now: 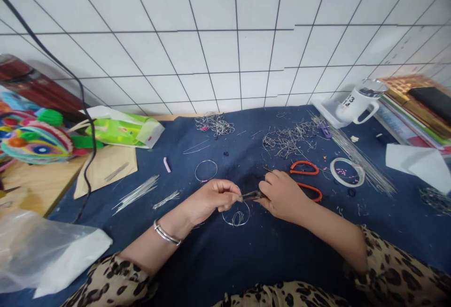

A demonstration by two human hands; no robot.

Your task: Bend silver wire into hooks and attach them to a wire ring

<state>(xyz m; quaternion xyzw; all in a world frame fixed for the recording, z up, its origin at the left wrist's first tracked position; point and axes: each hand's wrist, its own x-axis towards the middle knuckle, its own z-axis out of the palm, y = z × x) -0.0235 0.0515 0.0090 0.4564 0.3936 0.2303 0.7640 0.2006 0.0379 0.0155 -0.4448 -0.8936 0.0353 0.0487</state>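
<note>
Between the fingertips of my left hand (220, 194) a thin wire ring (249, 213) is pinched, hanging just above the cloth. A small loose coil of wire (238, 218) shows inside the ring. My right hand (282, 195) is closed around dark metal pliers (251, 195), whose jaws meet the ring at the left fingertips. Their handles are hidden in the palm. Beyond my left hand lies another wire ring (206, 171) with a bit of pink on it. Orange-handled scissors (305, 168) rest behind my right hand, partly covered by it.
Bundles of straight wire (137, 194) lie left, and long wires (362, 157) right. Tangled wire heaps (291, 139) are at the back. A clear round dish (347, 172) holds pink beads. A white mug (362, 103) stands by books (416, 110). A plastic bag (52, 250) is front left.
</note>
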